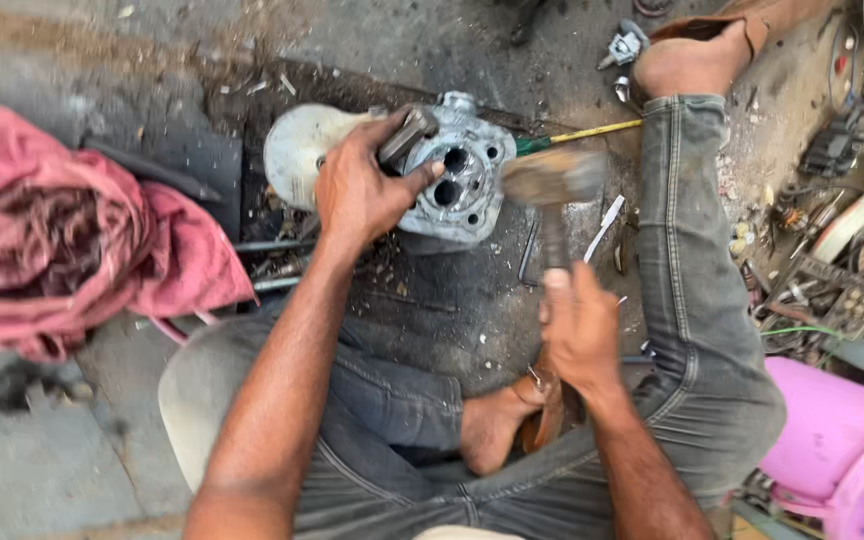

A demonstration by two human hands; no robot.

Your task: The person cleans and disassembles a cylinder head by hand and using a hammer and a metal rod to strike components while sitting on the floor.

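Observation:
A grey metal engine part (464, 185) with round bores lies on the dirty floor in front of me. My left hand (360, 190) grips a short dark metal cylinder (407, 136) set against the part's upper left. My right hand (580, 328) holds a hammer (553, 185) by its handle. The blurred head hovers just right of the engine part. My legs in grey jeans frame the spot, with one foot at the top right.
A pink cloth heap (62, 235) lies at the left. A pale round disc (297, 150) sits behind the engine part. A green-and-yellow screwdriver (577, 134), loose small tools and scrap clutter the right side. A pink plastic stool (837, 440) stands at the bottom right.

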